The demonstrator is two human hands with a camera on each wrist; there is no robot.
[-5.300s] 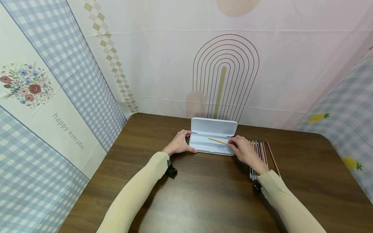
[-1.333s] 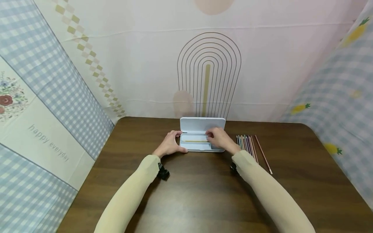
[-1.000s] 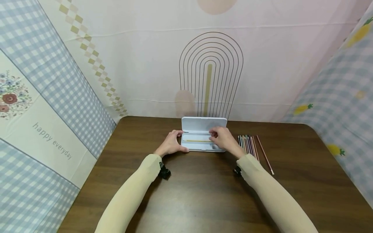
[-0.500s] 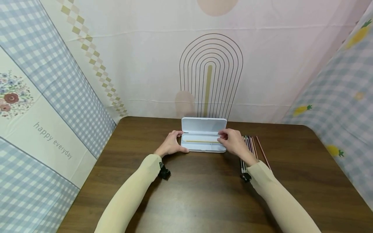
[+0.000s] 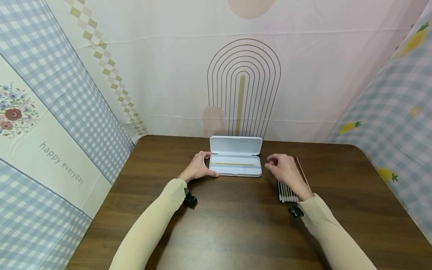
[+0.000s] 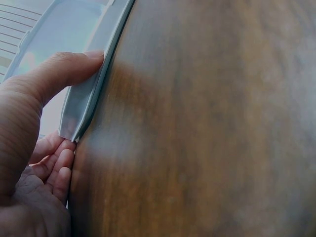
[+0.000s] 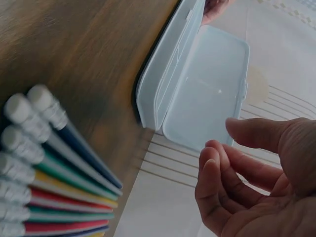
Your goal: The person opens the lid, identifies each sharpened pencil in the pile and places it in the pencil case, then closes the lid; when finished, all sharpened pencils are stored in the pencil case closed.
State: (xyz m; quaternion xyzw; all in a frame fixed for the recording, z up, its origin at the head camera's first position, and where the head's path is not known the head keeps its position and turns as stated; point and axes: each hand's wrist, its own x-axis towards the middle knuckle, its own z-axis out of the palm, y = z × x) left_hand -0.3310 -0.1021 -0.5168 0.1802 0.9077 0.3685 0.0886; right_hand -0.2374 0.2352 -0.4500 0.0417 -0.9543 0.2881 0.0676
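Right fingers (image 7: 210, 190) off yellow pencil (image 5: 234, 164), now lying in case (image 5: 227, 170); right hand (image 5: 284, 170) shifted over pencil row (image 5: 287, 194).

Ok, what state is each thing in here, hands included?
Pencil case: open, lid raised
Yellow pencil: lying lengthwise inside the case
Row of pencils: lying side by side, outside the case
Reddish pencil: outside the case, partly hidden
Left hand: gripping the case's left end
Right hand: loosely curled, holding nothing

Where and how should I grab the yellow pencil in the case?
Pinch the yellow pencil mid-shaft, probably from above and the right: it lies lengthwise in the open case, with the lid raised behind and the left hand gripping the case's left end.
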